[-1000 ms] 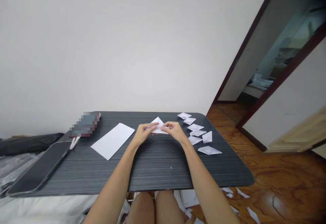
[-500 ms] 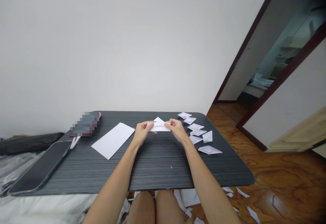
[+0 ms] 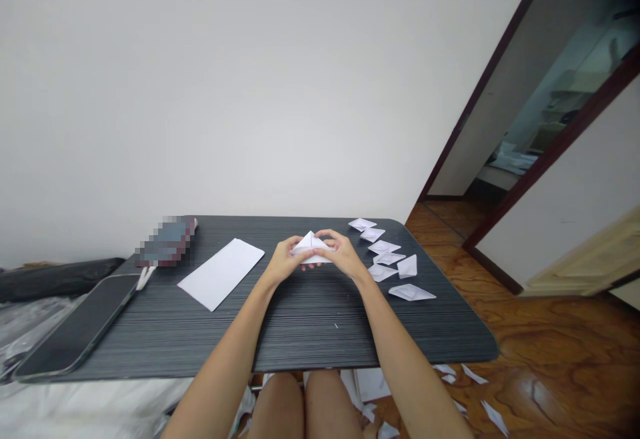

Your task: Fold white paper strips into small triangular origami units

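Observation:
A white, partly folded paper triangle (image 3: pixel 311 246) is held just above the dark striped table (image 3: pixel 300 326), near its far middle. My left hand (image 3: pixel 283 262) pinches the paper's left side. My right hand (image 3: pixel 343 256) grips its right side, fingers curled over the top edge. Both hands meet at the paper's peak. A flat white sheet (image 3: pixel 221 273) lies to the left of my left hand. Several finished folded paper pieces (image 3: pixel 387 259) lie to the right of my right hand.
A black phone (image 3: pixel 75 329) rests at the table's left edge, and a blurred dark object (image 3: pixel 165 242) lies at the far left. Paper scraps (image 3: pixel 470 386) litter the wooden floor at the right. An open doorway (image 3: pixel 550 112) is at the right.
The hands lifted the paper and spread to its ends, then came back together over its peak. The camera view dropped very slightly.

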{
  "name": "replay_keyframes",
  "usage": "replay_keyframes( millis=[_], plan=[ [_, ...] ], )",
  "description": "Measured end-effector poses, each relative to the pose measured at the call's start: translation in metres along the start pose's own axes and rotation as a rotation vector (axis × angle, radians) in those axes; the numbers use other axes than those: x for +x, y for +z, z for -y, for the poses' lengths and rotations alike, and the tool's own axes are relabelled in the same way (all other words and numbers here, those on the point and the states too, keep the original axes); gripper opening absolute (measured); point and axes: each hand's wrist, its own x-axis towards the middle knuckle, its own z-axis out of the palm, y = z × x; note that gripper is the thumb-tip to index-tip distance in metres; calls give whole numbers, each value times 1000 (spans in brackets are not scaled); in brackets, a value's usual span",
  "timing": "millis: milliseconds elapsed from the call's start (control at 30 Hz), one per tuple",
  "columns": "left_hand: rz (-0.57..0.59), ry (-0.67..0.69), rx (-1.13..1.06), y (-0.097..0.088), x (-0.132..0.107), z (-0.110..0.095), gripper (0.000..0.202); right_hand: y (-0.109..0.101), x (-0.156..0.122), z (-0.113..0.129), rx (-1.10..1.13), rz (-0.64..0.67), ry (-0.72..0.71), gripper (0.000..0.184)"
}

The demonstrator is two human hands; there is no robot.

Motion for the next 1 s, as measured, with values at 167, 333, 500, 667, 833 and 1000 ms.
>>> replay_keyframes(
  millis=[167,333,500,667,833,1000],
  plan=[
    [30,21,-22,-1,-1,-2,31,0,-2,4,-106,90,-41,20],
    [78,3,-2,-2,-2,-3,33,-2,-3,1,-190,48,-78,20],
    [47,-6,-34,-4,-1,-2,34,-4,1,-3,-153,-114,-28,21],
    [56,-6,-83,-3,0,-1,32,-2,3,-5,-69,-106,3,21],
    [71,-30,-105,2,-1,-3,31,3,2,-3,-63,-76,33,28],
    [70,-53,-123,1,-1,-1,32,1,1,-5,-34,-42,32,28]
  ],
)
